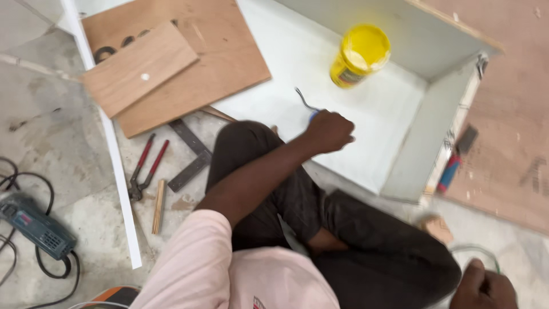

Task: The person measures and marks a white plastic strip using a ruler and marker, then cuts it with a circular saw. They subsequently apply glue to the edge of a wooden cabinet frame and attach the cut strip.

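We are sitting on the floor [68, 149] with legs folded, looking down at a white open-sided box [400, 143] lying in front of us. Our left hand [329, 131] reaches out over the white panel of that box and is clenched around a tool [306, 102] with a bent metal shank that curves up and away from the fist; a bit of blue handle shows just under the fingers, and the rest of it is hidden, so we cannot tell exactly what kind of tool it is. Our right hand [483, 286] sits low at the edge of the view near our knee, fingers curled, with a thin greenish cable [477, 250] just beside it; whether it grips anything we cannot tell. A yellow plastic jar [359, 55] stands on the white panel beyond the left hand, near but not touching it. To the left lie two plywood boards [171, 63], one stacked on the other, a white strip [117, 166], red-handled pincers [144, 169], a metal square [191, 154], a small wooden stick [158, 206] and a grey-blue power tool [35, 226] with its black cord.
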